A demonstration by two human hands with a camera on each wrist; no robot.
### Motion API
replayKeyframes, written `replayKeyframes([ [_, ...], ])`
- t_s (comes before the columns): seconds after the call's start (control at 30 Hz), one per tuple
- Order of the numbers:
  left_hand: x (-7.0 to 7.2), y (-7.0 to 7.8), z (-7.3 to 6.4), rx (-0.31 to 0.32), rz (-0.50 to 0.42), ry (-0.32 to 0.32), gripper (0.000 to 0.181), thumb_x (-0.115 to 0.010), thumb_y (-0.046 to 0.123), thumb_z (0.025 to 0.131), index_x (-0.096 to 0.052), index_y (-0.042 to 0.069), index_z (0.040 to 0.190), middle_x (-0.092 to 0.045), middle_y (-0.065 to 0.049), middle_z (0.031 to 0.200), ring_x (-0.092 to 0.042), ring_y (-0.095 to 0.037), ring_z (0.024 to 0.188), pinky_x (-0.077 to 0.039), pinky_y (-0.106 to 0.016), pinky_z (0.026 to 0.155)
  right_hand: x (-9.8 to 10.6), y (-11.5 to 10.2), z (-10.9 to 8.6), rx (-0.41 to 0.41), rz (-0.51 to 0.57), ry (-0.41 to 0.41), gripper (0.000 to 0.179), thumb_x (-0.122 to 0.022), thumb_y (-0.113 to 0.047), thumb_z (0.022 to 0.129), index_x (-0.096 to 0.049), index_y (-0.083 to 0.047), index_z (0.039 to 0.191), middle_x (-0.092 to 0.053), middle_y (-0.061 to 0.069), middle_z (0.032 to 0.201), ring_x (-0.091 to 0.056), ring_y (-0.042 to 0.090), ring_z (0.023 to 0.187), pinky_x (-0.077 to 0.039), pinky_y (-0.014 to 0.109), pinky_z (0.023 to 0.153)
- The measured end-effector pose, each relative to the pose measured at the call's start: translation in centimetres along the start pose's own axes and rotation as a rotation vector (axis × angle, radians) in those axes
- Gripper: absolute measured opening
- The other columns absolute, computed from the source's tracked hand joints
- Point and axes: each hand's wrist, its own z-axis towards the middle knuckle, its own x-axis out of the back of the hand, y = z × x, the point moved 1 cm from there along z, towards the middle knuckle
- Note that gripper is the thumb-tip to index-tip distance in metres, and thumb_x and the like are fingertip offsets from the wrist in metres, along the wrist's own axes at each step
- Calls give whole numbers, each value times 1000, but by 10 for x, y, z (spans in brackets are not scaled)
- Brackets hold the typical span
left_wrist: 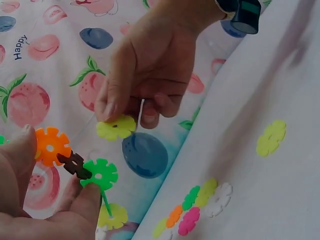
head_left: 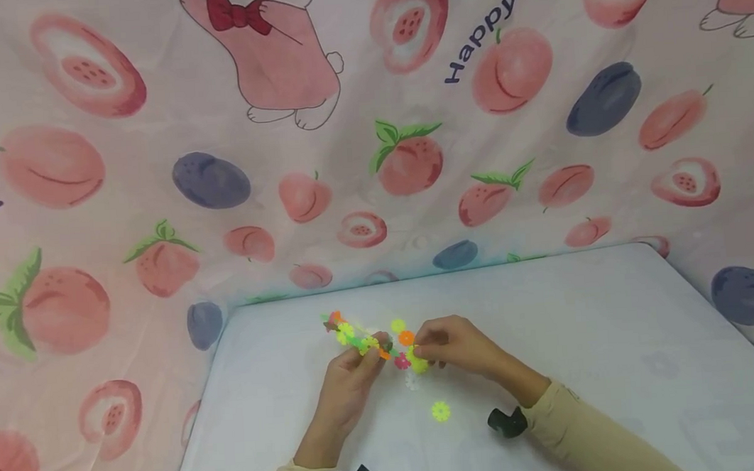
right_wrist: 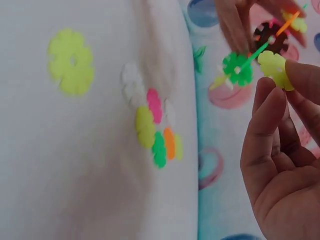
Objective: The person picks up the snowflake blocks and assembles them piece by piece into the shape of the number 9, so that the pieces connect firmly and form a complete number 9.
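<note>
My left hand (head_left: 349,379) grips a chain of flower-shaped interlocking discs (head_left: 346,333), raised in front of me. In the left wrist view an orange disc (left_wrist: 51,146), a dark brown disc (left_wrist: 74,165) and a green disc (left_wrist: 100,174) of it show slotted together, with a yellow disc below the green one. To the right, my right hand (head_left: 462,345) pinches a single yellow disc (right_wrist: 276,69) between thumb and fingertip, held apart from the chain's green disc (right_wrist: 237,70). A thin white strip (left_wrist: 141,112) stands beside the right fingers.
Several loose discs in white, pink, green, orange and yellow lie in a cluster (right_wrist: 159,148) on the white table (head_left: 284,411). One yellow disc (head_left: 440,411) lies alone nearer me. A fruit-print cloth (head_left: 321,153) hangs behind the table.
</note>
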Motion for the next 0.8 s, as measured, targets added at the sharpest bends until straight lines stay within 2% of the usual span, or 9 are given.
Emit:
replayKeyframes([
  [0.13, 0, 0, 0, -14, -2, 4, 37, -64, 12, 101, -60, -13, 127, -56, -19, 148, -54, -12, 137, -43, -28, 113, -5, -10, -1, 13, 9, 21, 13, -78, -27, 91, -73, -16, 94, -73, 16, 89, -69, 36, 78, -61, 47, 70],
  [0.23, 0, -1, 0, -31, 4, -2, 39, -64, 13, 101, -59, -14, 128, -58, -18, 146, -55, -11, 135, -44, -25, 111, -7, -13, 0, 9, 2, 37, 14, -81, -26, 88, -73, -15, 91, -73, 10, 82, -70, 36, 75, -60, 51, 70],
  [0.37, -1, -1, 0, -39, 13, -23, 41, -64, 16, 101, -59, -11, 132, -60, -14, 145, -54, -10, 136, -43, -25, 112, -10, -15, 1, -5, 5, 54, 13, -82, -23, 87, -72, -14, 88, -72, 1, 75, -72, 31, 72, -61, 44, 67],
  [0.5, -3, -1, 1, -56, 30, -32, 40, -64, 17, 101, -60, -8, 133, -60, -12, 145, -53, -11, 137, -44, -27, 112, -13, -19, 1, -15, 5, 95, 12, -80, -22, 88, -70, -15, 85, -70, 1, 72, -72, 26, 70, -61, 36, 66],
  [0.63, -5, -2, 2, -72, 81, -6, 38, -66, 17, 100, -64, -4, 132, -60, -11, 145, -51, -15, 138, -46, -27, 109, -16, -23, 1, 7, -13, 151, 12, -78, -19, 88, -69, -14, 83, -71, 4, 72, -71, 25, 68, -60, 34, 65],
  [0.8, -7, -1, 1, -88, 147, 25, 34, -69, 20, 98, -70, 2, 127, -63, -6, 143, -48, -16, 142, -45, -25, 109, -21, -24, 0, 38, -45, 194, 15, -80, -22, 87, -68, -14, 83, -73, 0, 72, -71, 18, 65, -58, 28, 61],
])
